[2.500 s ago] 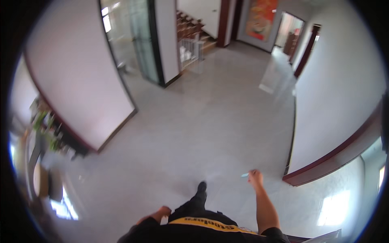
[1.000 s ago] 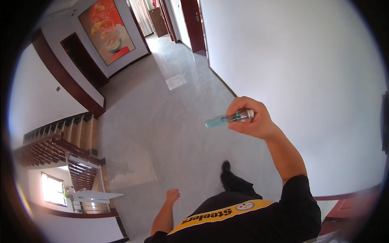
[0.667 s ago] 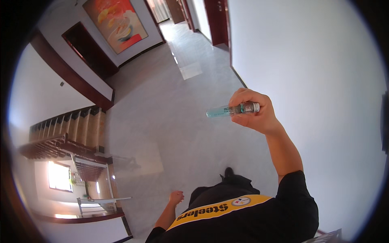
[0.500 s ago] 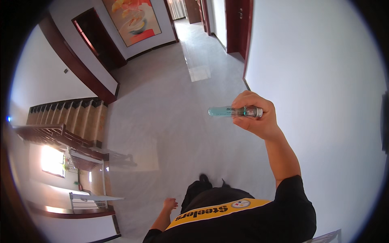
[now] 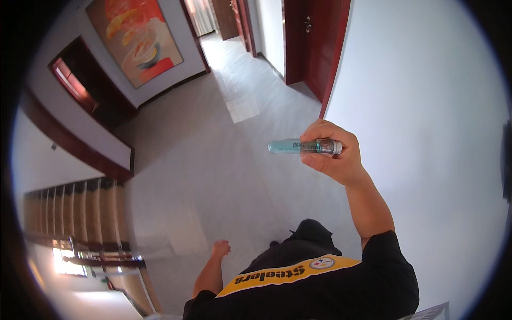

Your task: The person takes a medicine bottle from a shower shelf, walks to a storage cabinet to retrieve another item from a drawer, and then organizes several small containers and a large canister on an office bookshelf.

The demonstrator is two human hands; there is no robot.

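My right hand [image 5: 333, 152] is closed round a clear, round-ended tube [image 5: 285, 146] with blue-green contents and a pale cap. It is held out level in front of me, its rounded end pointing left and its capped end by my palm. Dark lettering marks its side. Low on the left, my left hand [image 5: 221, 248] hangs beside my body with the fingers curled in. Nothing shows in it, and it touches nothing.
Grey glossy floor tiles [image 5: 213, 160] run ahead to a bright passage. A white wall [image 5: 416, 106] rises close on my right, before a dark red door [image 5: 320, 48]. Stairs [image 5: 74, 213] and a railing [image 5: 101, 261] lie left. A painting [image 5: 141, 45] hangs beside a dark doorway [image 5: 93, 80].
The surroundings have shifted in view: the stairs and railing sit lower left, the right-hand door nearer. The tube stays in my right hand. My left hand is slightly higher, its fingers more curled.
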